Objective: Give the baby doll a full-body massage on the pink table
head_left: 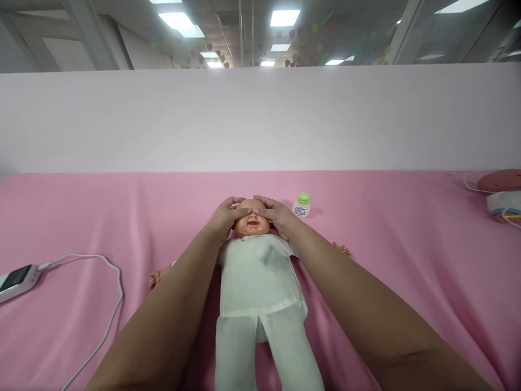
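Observation:
A baby doll (260, 277) in a white top and white trousers lies on its back, head toward the far side. My left hand (227, 217) cups one side of its head, thumb laid over the brow and eye. On the other side my right hand (280, 216) mirrors this, with its thumb reaching to the nose bridge. Both hands are closed round the head (253, 227), fingers along its top and sides. The doll's eyes are hidden under my thumbs; its nose and open mouth show. Just beyond my right hand stands a small clear bottle (302, 207) with a green cap.
Pink cloth (183, 201) covers the table, with a white panel (260, 119) behind it. At the left lies a white device (18, 282) with a dark screen and a white cable (121, 288). A brown rounded object (500, 180) and white cloth items (503, 203) lie far right.

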`<state>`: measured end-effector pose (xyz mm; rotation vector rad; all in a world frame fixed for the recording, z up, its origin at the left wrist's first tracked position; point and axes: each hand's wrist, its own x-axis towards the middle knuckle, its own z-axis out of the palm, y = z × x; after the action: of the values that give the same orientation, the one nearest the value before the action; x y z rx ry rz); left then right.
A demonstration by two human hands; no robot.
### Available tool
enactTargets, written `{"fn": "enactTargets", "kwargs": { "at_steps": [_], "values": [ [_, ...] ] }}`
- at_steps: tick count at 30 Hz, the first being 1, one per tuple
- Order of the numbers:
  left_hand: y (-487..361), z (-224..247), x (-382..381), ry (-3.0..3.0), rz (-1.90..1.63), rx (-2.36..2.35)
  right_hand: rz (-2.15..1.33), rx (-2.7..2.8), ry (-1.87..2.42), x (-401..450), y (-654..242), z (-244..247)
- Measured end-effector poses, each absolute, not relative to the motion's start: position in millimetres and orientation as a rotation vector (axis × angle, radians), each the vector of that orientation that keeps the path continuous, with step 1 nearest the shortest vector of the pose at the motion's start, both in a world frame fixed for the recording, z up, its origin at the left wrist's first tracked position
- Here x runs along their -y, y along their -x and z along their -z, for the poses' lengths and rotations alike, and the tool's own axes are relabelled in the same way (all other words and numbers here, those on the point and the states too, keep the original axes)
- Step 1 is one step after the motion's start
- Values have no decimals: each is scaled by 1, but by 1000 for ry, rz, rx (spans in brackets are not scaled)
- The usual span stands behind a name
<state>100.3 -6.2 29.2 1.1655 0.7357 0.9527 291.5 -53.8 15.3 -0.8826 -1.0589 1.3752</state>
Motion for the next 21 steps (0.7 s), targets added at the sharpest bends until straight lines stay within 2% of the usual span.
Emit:
{"fn": "enactTargets", "kwargs": {
  "at_steps": [6,16,21],
  "values": [
    [-97,-34,6,-1209,-879,-755,-1407,1053,882,55,-292,-19],
    [-112,-18,2,-1174,-1136,-774,-1174,1114,1005,46,-282,-10],
    [-107,-20,4,-995,-1090,-693,-1344,1008,901,43,-290,-5]
  ]
}}
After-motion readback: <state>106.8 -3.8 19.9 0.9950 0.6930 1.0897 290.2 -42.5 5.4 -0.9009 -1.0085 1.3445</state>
